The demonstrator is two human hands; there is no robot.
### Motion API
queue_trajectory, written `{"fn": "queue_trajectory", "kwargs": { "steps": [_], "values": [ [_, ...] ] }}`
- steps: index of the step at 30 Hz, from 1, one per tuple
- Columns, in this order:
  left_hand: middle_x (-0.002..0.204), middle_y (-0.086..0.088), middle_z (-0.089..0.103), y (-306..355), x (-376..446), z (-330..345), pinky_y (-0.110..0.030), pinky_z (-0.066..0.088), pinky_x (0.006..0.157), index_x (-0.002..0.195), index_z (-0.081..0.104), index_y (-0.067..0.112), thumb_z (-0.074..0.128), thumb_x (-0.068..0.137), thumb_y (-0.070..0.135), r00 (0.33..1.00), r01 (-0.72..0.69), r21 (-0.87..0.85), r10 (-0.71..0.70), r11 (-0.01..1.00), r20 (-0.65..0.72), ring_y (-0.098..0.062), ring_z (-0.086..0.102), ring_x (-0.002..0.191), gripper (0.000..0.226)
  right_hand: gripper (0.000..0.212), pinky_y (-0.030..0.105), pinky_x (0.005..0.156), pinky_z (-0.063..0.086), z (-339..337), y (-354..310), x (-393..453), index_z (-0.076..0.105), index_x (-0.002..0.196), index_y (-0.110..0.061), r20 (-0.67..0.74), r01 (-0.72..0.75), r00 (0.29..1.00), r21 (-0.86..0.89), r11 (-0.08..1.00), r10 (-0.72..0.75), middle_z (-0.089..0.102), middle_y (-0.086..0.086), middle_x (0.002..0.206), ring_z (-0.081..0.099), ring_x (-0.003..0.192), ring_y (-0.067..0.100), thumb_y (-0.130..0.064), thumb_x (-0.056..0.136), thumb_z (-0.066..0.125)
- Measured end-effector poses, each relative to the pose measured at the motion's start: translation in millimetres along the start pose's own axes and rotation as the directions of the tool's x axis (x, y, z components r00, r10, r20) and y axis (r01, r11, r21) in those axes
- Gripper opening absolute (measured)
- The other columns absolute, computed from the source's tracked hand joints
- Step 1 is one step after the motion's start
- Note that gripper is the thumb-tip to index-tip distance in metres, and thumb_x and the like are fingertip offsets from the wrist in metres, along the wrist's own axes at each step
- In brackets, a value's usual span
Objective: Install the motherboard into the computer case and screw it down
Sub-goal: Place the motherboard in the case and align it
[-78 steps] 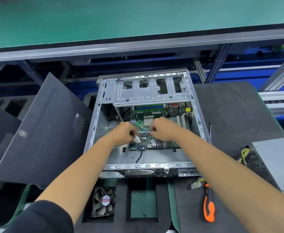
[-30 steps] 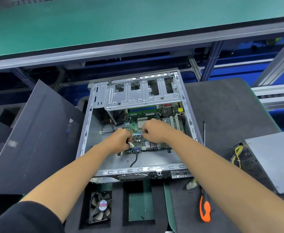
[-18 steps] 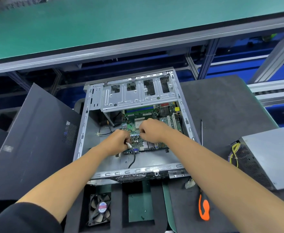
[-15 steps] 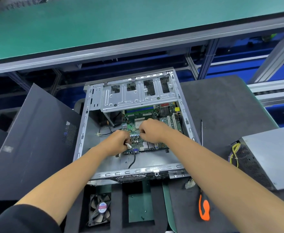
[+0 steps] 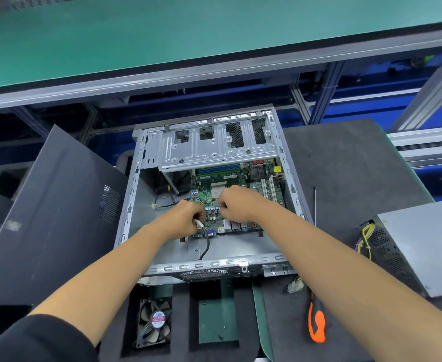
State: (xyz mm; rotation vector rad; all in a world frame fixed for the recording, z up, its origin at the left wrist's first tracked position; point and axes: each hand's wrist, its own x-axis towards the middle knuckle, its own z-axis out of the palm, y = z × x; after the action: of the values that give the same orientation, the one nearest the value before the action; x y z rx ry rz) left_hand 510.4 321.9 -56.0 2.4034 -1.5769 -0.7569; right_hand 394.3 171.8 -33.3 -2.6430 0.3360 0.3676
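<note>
Motherboard (image 5: 236,198) inside the computer case (image 5: 209,194), both hands on it.

It lay flat on the case floor at frame centre, long axis running from the lower edge of the frame towards the drive cage (image 5: 218,145). The left hand (image 5: 185,219) curled at its lower left edge, pinching a black cable (image 5: 206,244) by its white plug; the right hand (image 5: 236,203) sat curled over the board's middle, and whether its grip held anything could not be told. A screwdriver (image 5: 316,322) lay on the desk (image 5: 345,178) at lower right, nearer the right hand.
</note>
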Motion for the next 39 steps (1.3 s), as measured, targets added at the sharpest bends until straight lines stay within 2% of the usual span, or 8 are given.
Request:
{"fn": "queue_trajectory", "kwargs": {
  "steps": [4, 8, 13, 18, 23, 33, 39],
  "values": [
    [0.078, -0.009, 0.067, -0.9, 1.7, 0.7, -0.038, 0.052, 0.067, 0.069, 0.059, 0.013, 0.053, 0.072, -0.007, 0.999, 0.030, 0.031, -0.030, 0.999, 0.014, -0.023, 0.061, 0.077, 0.021, 0.020, 0.022, 0.046, 0.029, 0.0, 0.1, -0.3, 0.061, 0.072, -0.010, -0.001, 0.001, 1.000, 0.005, 1.000, -0.001, 0.056, 0.002, 0.063, 0.048, 0.054, 0.013, -0.015, 0.090, 0.054],
    [0.070, -0.013, 0.061, -0.5, 1.3, 0.6, -0.037, 0.043, 0.060, 0.060, 0.049, 0.014, 0.052, 0.069, -0.006, 1.000, 0.023, 0.070, -0.024, 0.997, 0.014, -0.025, 0.052, 0.068, 0.022, 0.018, 0.022, 0.047, 0.031, -0.1, 0.3, 0.1, 0.062, 0.073, -0.007, -0.008, 0.001, 1.000, 0.018, 1.000, -0.001, 0.054, 0.003, 0.062, 0.045, 0.052, 0.015, -0.012, 0.089, 0.053],
    [0.077, -0.011, 0.062, 0.5, 1.9, 2.3, -0.040, 0.049, 0.065, 0.067, 0.054, 0.013, 0.054, 0.071, -0.006, 0.999, 0.018, 0.115, -0.023, 0.993, 0.043, -0.025, 0.055, 0.074, 0.019, 0.023, 0.023, 0.047, 0.033, -0.9, -0.4, -0.4, 0.054, 0.067, -0.013, -0.011, 0.014, 1.000, 0.018, 1.000, -0.014, 0.054, 0.002, 0.060, 0.047, 0.053, 0.015, -0.011, 0.090, 0.052],
    [0.080, -0.011, 0.063, -1.2, 3.5, 4.3, -0.040, 0.049, 0.069, 0.073, 0.060, 0.005, 0.055, 0.074, -0.005, 0.999, 0.012, 0.127, -0.017, 0.992, 0.040, -0.025, 0.057, 0.079, 0.012, 0.021, 0.023, 0.047, 0.032, -1.0, -0.6, -1.0, 0.058, 0.070, -0.011, -0.015, 0.006, 1.000, 0.018, 1.000, -0.006, 0.054, 0.002, 0.061, 0.046, 0.052, 0.015, -0.011, 0.089, 0.052],
    [0.088, -0.008, 0.064, 2.6, 2.4, 3.2, -0.037, 0.048, 0.074, 0.081, 0.064, 0.005, 0.055, 0.074, -0.007, 0.999, -0.017, 0.125, 0.013, 0.992, 0.033, -0.022, 0.056, 0.085, 0.017, 0.018, 0.023, 0.046, 0.033, -2.2, -0.8, -0.5, 0.064, 0.076, -0.007, -0.015, 0.000, 1.000, 0.021, 1.000, 0.000, 0.057, 0.004, 0.064, 0.048, 0.053, 0.017, -0.012, 0.090, 0.052],
    [0.082, -0.008, 0.064, 2.4, 3.1, 1.0, -0.037, 0.048, 0.071, 0.073, 0.062, 0.003, 0.056, 0.070, -0.009, 0.999, -0.034, 0.092, 0.036, 0.995, -0.016, -0.024, 0.057, 0.081, 0.014, 0.018, 0.022, 0.046, 0.035, -2.2, 0.2, -0.9, 0.067, 0.080, -0.006, -0.024, -0.006, 1.000, 0.030, 1.000, 0.007, 0.061, 0.005, 0.066, 0.049, 0.052, 0.015, -0.012, 0.089, 0.053],
    [0.084, -0.004, 0.060, 5.8, 4.1, 1.6, -0.030, 0.045, 0.072, 0.074, 0.057, 0.012, 0.058, 0.074, -0.007, 0.999, -0.035, 0.122, 0.034, 0.992, 0.011, -0.021, 0.054, 0.085, 0.018, 0.018, 0.024, 0.051, 0.041, -0.4, 0.8, 0.4, 0.067, 0.082, -0.002, -0.019, -0.007, 1.000, 0.020, 1.000, 0.007, 0.067, 0.013, 0.074, 0.050, 0.057, 0.020, -0.012, 0.088, 0.053]
  ]
}}
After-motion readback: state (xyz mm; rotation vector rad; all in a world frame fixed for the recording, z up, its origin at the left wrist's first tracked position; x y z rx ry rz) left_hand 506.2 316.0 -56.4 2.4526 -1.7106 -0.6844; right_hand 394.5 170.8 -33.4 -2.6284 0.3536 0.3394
